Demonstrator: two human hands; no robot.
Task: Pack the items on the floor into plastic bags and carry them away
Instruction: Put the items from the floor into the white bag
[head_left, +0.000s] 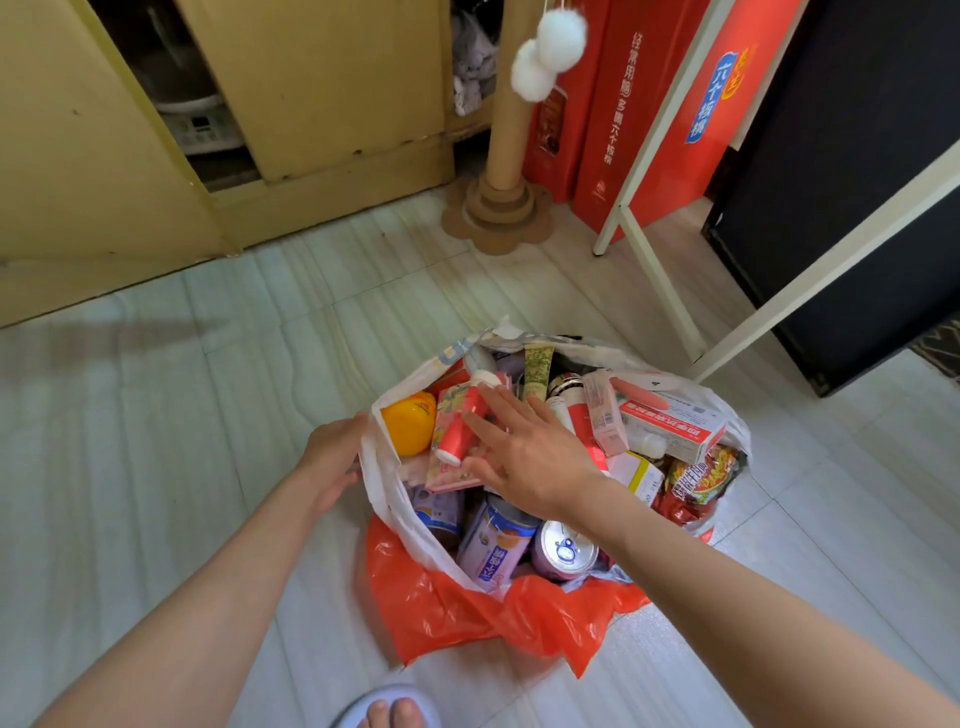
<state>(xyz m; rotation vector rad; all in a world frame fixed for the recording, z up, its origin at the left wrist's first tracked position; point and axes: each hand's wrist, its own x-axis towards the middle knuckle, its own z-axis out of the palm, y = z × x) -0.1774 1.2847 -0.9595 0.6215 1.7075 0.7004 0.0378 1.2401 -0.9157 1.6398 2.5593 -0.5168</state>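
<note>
nearest the lens, a slippered foot (387, 709) stood on the pale floor (156, 441), toes poking out. just beyond it a red plastic bag (467, 613) lay crumpled flat, pinned under the near side of a white plastic bag (387, 493) that sat open and crammed. two drink cans (563, 551) lay at the near edge of the load, lids toward the camera, close to the rim where the white film sagged low; a tug on that side could have rolled them out onto the floor.

the left hand (332, 457) held the bag's left rim, its fingers curled round the film. the right hand (530, 457) hovered flat over the heap, fingers straight and spread, tips touching a red tube (462, 423) that rested loose on a pink box (449, 467). pressing there might have sent the tube sliding off, or nudged the yellow ball (410, 423) beside it over the rim.

farther in, a white-and-red medicine box (675, 426) and a snack packet (696, 478) bulged against the right wall; box corners looked likely to split thin plastic once lifted. the handles were not gathered, so an uneven lift would probably have tipped everything.

behind stood a cardboard post (506, 156) with white pompoms (550, 47), and a white frame leg (665, 291) close enough to snag the bag.
</note>
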